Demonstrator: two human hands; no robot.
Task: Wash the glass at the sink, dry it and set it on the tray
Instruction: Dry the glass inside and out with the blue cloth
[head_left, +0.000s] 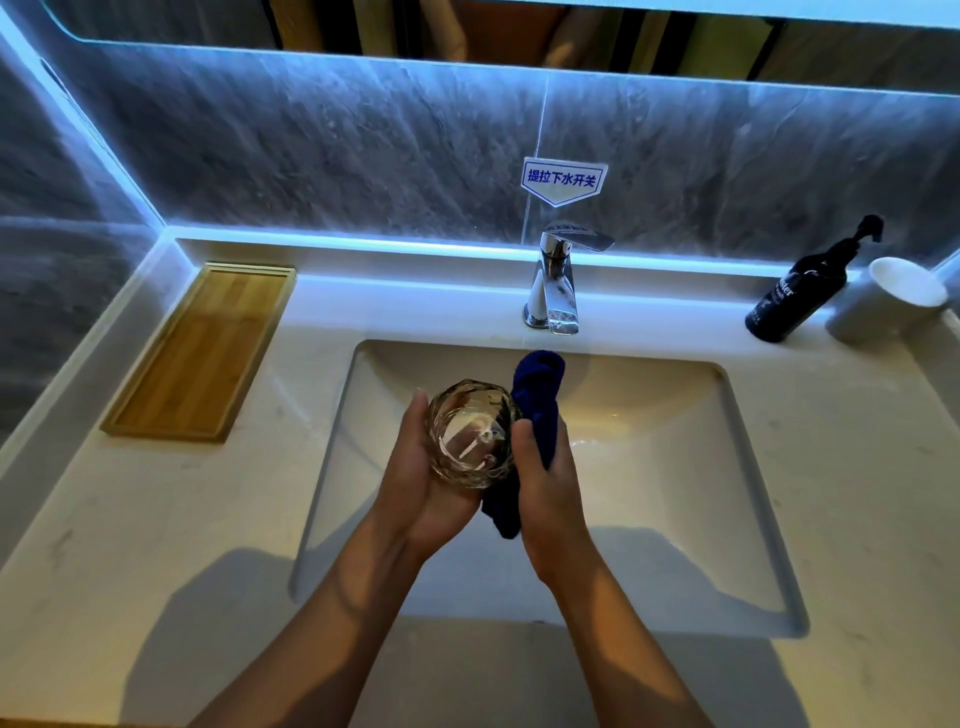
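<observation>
A clear faceted glass (470, 434) is held over the white sink basin (675, 467), its mouth facing me. My left hand (421, 488) cups it from the left and below. My right hand (550, 493) grips a dark blue cloth (537, 395) pressed against the glass's right side; the cloth sticks out above and below the hand. An empty wooden tray (200, 353) lies on the counter to the left of the basin.
A chrome faucet (556, 283) stands behind the basin with no water running. At the back right are a black pump bottle (800, 296) and a white cup (893, 301). A pale counter (156, 519) surrounds the sink; a grey stone wall rises behind.
</observation>
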